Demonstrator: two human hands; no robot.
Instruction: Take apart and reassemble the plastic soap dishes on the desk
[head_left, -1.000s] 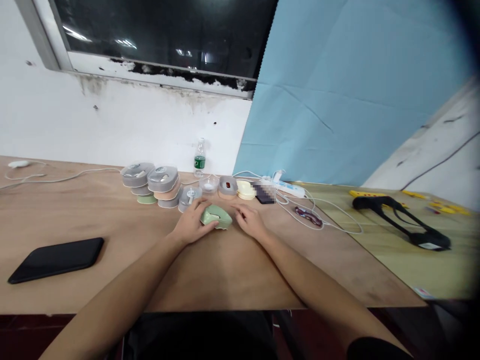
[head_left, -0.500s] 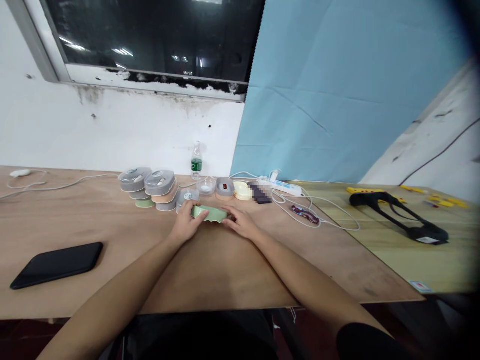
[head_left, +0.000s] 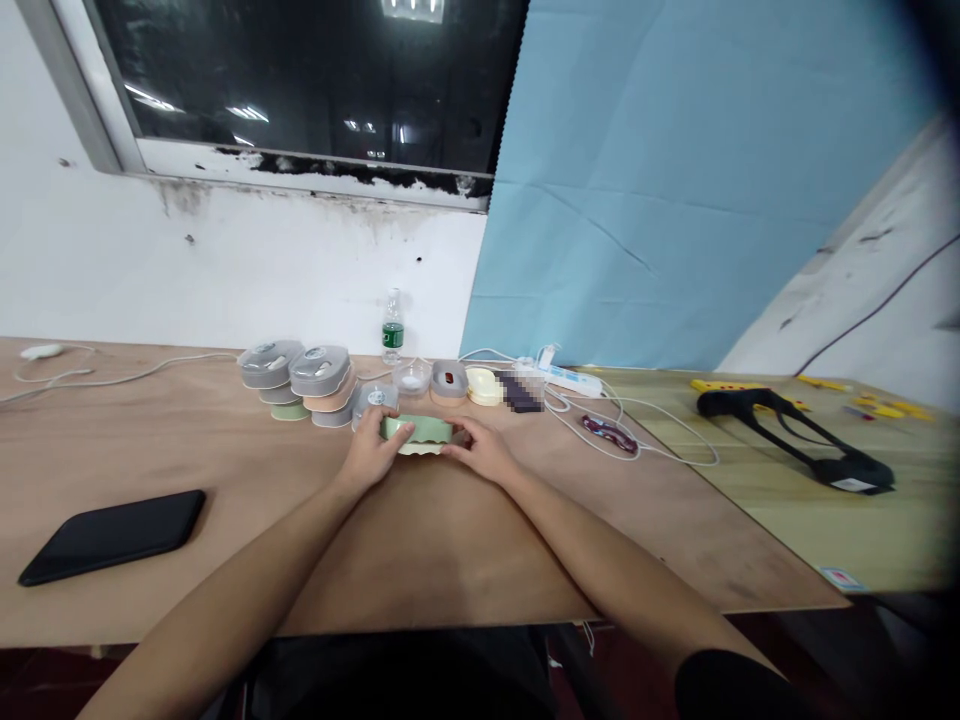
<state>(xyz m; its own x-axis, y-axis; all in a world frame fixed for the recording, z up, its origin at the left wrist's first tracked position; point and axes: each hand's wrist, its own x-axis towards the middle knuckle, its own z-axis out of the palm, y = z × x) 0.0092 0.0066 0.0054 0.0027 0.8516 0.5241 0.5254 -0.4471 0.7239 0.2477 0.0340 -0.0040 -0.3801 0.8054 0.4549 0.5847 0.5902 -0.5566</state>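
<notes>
Between my two hands is a light green plastic box with a wavy rim. A paler wavy edge shows under its near side. My left hand grips the left end, thumb on the near face. My right hand has its fingers closed on the right end. Just behind my left hand sits a grey box with a clear lid. Farther back stand a clear round dish, a grey box with a brown-red mark and a pale yellow box.
Stacked lidded boxes stand behind and left. A black phone lies at left. At the wall are a water bottle and a white power strip with cables. A black strap-like frame rests on the right-hand table.
The green box has tilted slightly in my hands, and a paler wavy edge now shows beneath it. Both hands keep their hold. The whole view has shifted a little.
</notes>
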